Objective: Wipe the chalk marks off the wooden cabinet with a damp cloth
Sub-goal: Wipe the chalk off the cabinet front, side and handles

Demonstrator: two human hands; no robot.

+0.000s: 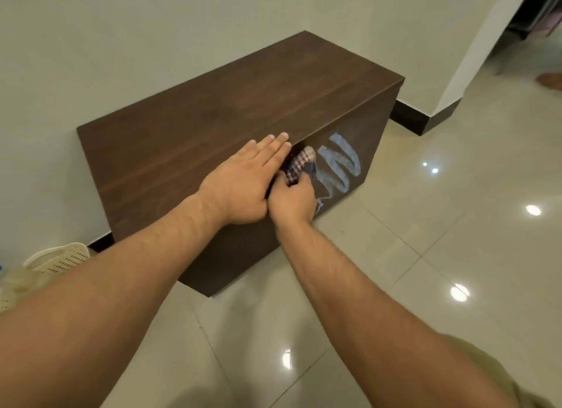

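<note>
One dark wooden cabinet [213, 109] is filling our view, and we are resting our left hand [243, 182] flat on its top while, on its front just beside the chalk marks [343, 164], our right hand [292, 202] is gripping the checked cloth [296, 166].

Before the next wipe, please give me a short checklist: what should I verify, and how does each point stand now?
1. Grip: the right hand holds the cloth bunched. Ok.
2. Support: the left hand lies flat on the cabinet top. Ok.
3. Position: the cloth is at the front face, just left of the chalk marks. Ok.
4. Marks removed: a white zigzag shows on the front. Not ok.
5. Cloth damp: cannot tell.
</note>
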